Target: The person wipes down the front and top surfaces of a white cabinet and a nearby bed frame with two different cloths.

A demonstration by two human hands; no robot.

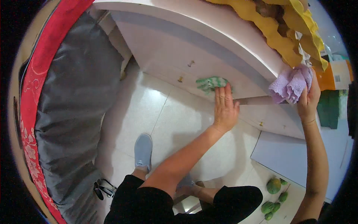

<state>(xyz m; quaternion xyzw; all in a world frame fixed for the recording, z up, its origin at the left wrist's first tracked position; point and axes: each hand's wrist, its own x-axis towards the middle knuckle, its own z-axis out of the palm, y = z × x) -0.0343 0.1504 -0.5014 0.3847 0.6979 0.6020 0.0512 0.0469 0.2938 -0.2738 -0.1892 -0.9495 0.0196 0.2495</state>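
My left hand (226, 113) lies with its fingers flat on a green-and-white checked cloth (211, 83), pressing it against the front of a white cabinet (162, 50). Small brass-coloured fittings (180, 79) stick out of this panel, left of the cloth. My right hand (310, 98) grips a bunched purple terry cloth (291, 82) at the right end of the cabinet's curved top edge (223, 36). The palm side of my left hand is hidden.
A yellow wavy-edged item (268, 30) sits on the cabinet top. Orange and green boxes (330, 109) are at the right. Several green fruits (273, 186) lie on the tiled floor (156, 112) by a pale panel (279, 151). Dark grey upholstery (75, 98) with red fabric (29, 140) lines the left; black shoes (103, 190) lie below it.
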